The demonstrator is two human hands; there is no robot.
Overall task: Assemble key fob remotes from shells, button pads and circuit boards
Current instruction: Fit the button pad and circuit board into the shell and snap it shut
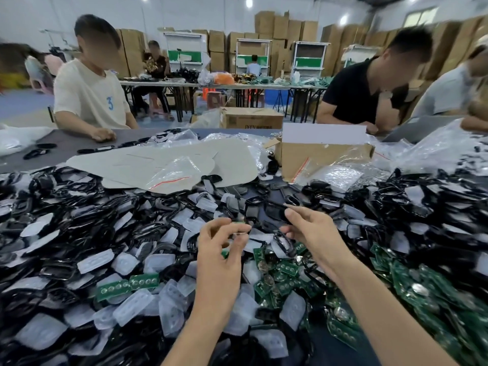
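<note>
My left hand (223, 243) is raised over the pile with fingers curled, pinching a small thin part whose kind I cannot make out; a bit of green shows under the fingers. My right hand (307, 227) holds a black shell (276, 211) between thumb and fingers, just right of the left hand. Below them lie green circuit boards (280, 276), translucent button pads (124, 262) and heaps of black shells (66, 207). A loose black shell frame (284, 244) lies under my right hand.
Grey cardboard sheets (163, 165) and a clear zip bag (175, 171) lie behind the pile. An open carton (324, 157) with plastic bags stands at back right. Several people sit across the table (132, 136); stacked boxes line the far wall.
</note>
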